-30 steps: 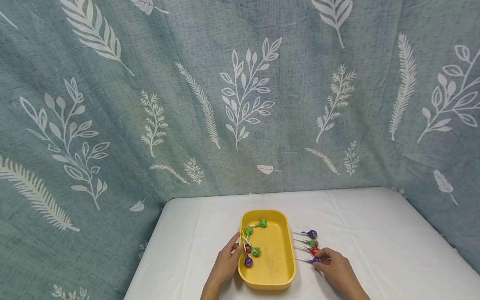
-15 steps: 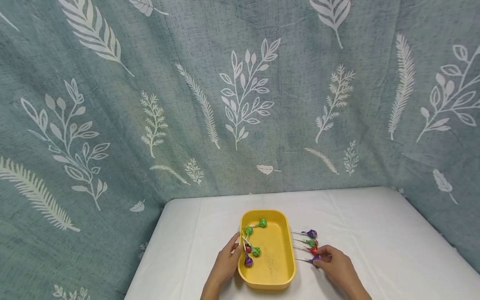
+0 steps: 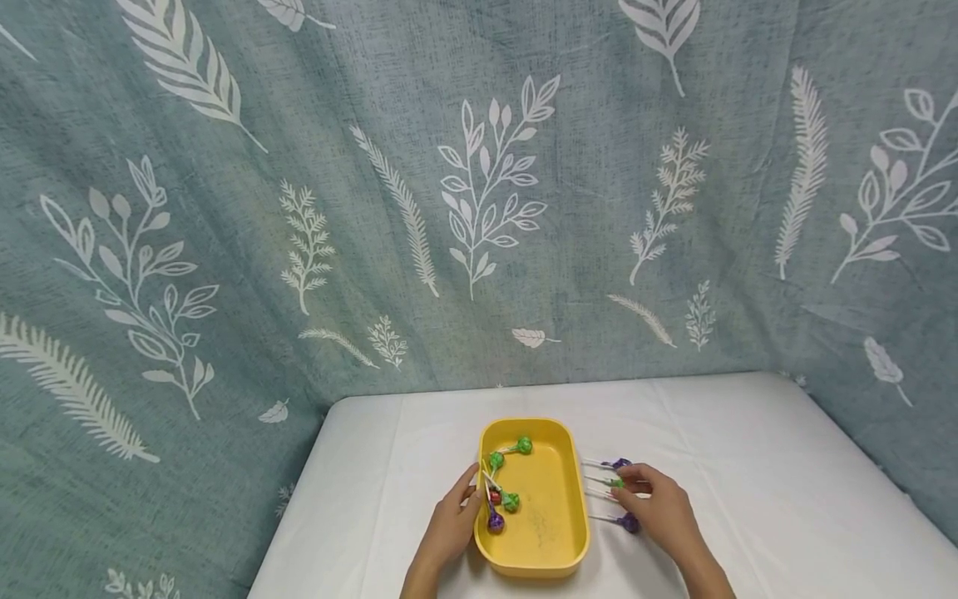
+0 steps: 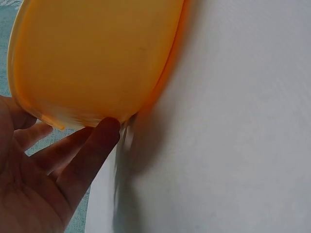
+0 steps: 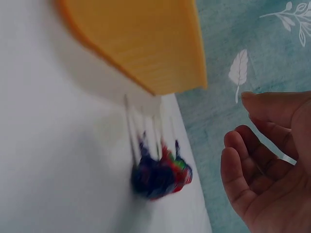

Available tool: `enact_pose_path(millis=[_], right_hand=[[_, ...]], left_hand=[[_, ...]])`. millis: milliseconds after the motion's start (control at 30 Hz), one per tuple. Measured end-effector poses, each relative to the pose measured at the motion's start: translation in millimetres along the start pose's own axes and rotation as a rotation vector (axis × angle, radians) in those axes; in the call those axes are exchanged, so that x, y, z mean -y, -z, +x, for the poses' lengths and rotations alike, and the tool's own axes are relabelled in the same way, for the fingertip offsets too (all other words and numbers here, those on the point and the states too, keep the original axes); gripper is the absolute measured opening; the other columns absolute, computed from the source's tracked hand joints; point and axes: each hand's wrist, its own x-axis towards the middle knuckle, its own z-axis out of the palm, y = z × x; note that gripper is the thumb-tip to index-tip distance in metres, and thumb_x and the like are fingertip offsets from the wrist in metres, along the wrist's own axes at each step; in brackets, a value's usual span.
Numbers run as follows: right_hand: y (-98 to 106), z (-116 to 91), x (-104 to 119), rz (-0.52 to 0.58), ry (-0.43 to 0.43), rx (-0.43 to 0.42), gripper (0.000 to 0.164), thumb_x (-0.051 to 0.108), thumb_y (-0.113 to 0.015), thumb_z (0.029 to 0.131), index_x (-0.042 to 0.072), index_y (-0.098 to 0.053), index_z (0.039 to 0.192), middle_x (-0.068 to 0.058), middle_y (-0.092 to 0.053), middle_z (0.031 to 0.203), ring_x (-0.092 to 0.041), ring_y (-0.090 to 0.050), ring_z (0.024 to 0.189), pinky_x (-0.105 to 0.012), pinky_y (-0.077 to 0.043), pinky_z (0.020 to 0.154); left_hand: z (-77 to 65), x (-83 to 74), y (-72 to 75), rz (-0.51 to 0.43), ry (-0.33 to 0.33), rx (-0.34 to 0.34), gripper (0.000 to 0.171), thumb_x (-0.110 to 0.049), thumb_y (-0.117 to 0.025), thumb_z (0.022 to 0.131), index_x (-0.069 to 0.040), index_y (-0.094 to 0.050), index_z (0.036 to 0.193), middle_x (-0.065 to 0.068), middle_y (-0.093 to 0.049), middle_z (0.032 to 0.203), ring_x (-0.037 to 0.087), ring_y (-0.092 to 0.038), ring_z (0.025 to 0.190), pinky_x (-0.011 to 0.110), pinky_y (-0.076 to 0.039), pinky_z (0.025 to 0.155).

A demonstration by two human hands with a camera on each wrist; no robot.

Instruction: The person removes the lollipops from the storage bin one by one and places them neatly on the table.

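Note:
My left hand [image 3: 452,520] rests at the left side of a yellow tray [image 3: 535,572], its fingertips [image 4: 109,127] against the outer wall. Several wrapped lollipops lie inside along the left, among them a purple lollipop [image 3: 496,522] and a green lollipop [image 3: 511,502]. Right of the tray, more lollipops lie in a row, sticks toward it. Over this row hovers my right hand [image 3: 662,507], thumb and fingers apart with nothing between them. A far purple lollipop [image 3: 617,463], a green one [image 3: 617,482] and a near purple one [image 3: 629,522] show; the red head is hidden by the hand.
A white cloth [image 3: 389,482] covers the table under the tray. Behind it and at both sides hangs a blue-green curtain [image 3: 524,349] with white leaf patterns.
My right hand has moved off the nearest purple lollipop and forward over the green and red ones. That purple lollipop stays on the table. My left hand and the tray keep their places.

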Motion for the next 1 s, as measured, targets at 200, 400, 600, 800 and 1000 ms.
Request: enact_pose_path(millis=[200, 400, 600, 800, 1000], right_hand=[[-5.3, 9.1, 19.8, 0.076, 0.017, 0.021, 0.031, 0.015, -0.076, 0.089, 0.004, -0.07, 0.117, -0.015, -0.071, 0.115, -0.031, -0.068, 0.104, -0.034, -0.06, 0.075], [-10.2, 15.7, 32.6, 0.104, 0.039, 0.037, 0.03, 0.016, -0.075, 0.092, 0.004, -0.069, 0.12, -0.015, -0.07, 0.117, -0.032, -0.068, 0.106, -0.039, -0.06, 0.08], [-16.6, 21.9, 41.2, 0.141, 0.034, 0.033, 0.03, 0.015, -0.073, 0.093, 0.003, -0.069, 0.121, -0.016, -0.07, 0.119, -0.034, -0.067, 0.11, -0.044, -0.058, 0.087], [-24.9, 29.1, 49.3, 0.137, 0.05, 0.018, 0.03, 0.015, -0.073, 0.093, 0.003, -0.07, 0.12, -0.015, -0.07, 0.117, -0.035, -0.067, 0.11, -0.046, -0.058, 0.088], [-33.3, 37.0, 56.8, 0.158, 0.041, 0.023, 0.029, 0.014, -0.074, 0.092, 0.003, -0.069, 0.119, -0.015, -0.07, 0.117, -0.035, -0.066, 0.111, -0.045, -0.058, 0.089]], left_hand=[[0.0, 2.5, 0.0, -0.008, -0.011, 0.012, 0.05, -0.03, -0.05, 0.107, -0.016, -0.043, 0.155, 0.026, -0.058, 0.137, 0.04, -0.064, 0.115, 0.057, -0.05, 0.098], [-0.4, 1.2, 0.9, -0.013, -0.019, 0.016, 0.05, -0.028, -0.05, 0.107, -0.017, -0.044, 0.155, 0.024, -0.061, 0.133, 0.039, -0.064, 0.115, 0.055, -0.052, 0.096], [0.3, -0.1, 2.0, -0.011, -0.019, 0.009, 0.05, -0.03, -0.05, 0.107, -0.019, -0.044, 0.155, 0.022, -0.062, 0.133, 0.04, -0.063, 0.117, 0.056, -0.05, 0.098], [0.1, -1.6, 2.7, -0.014, -0.028, 0.001, 0.05, -0.028, -0.051, 0.107, -0.018, -0.044, 0.155, 0.023, -0.061, 0.134, 0.038, -0.065, 0.115, 0.056, -0.051, 0.098], [-0.2, -0.6, 1.8, -0.001, -0.031, 0.0, 0.049, -0.029, -0.049, 0.107, -0.018, -0.044, 0.155, 0.02, -0.063, 0.13, 0.038, -0.064, 0.116, 0.055, -0.052, 0.097]])
